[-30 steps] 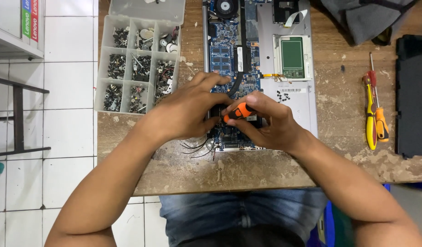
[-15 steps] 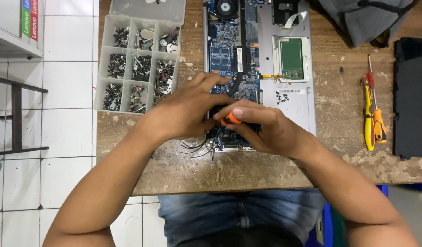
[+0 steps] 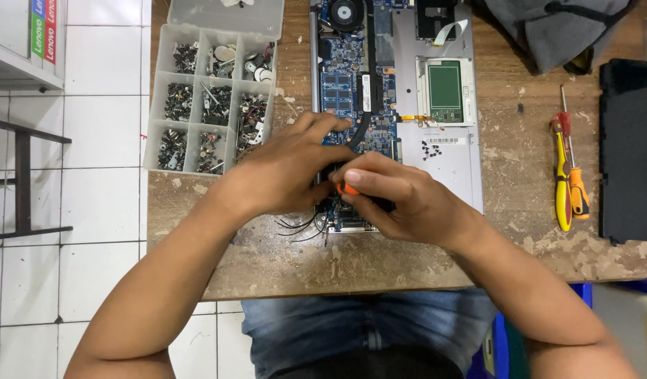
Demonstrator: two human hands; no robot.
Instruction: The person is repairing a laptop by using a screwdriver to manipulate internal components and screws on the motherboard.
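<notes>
Screws and small metal parts fill the clear compartment box (image 3: 210, 98), which sits just to the left of the opened laptop (image 3: 397, 105) on the worn wooden bench (image 3: 520, 231). Take that laptop as your landmark. Your left hand (image 3: 285, 172) lies over its lower left part, fingers spread and resting on the blue circuit board (image 3: 351, 91), pressing rather than gripping anything you can see. A few thin black wires (image 3: 299, 228) trail out from under that hand, at the laptop's near left corner.

Your right hand (image 3: 400, 200) is closed around the orange screwdriver (image 3: 347, 188), right at the laptop's near edge and touching your left hand. A second ago more of that orange handle showed between your fingers; now only a small tip peeks out, since your fingers have curled tighter over it. Judging by that, you are bearing down and turning, so the work stays at the same spot on the board. Its tip is hidden under your hands.

The green trackpad board (image 3: 445, 90) sits in the laptop's right half. To the right of the laptop, well apart, a yellow-handled screwdriver (image 3: 562, 189) and an orange-handled screwdriver (image 3: 577, 182) lie side by side, with a black panel (image 3: 628, 147) beyond them.
</notes>
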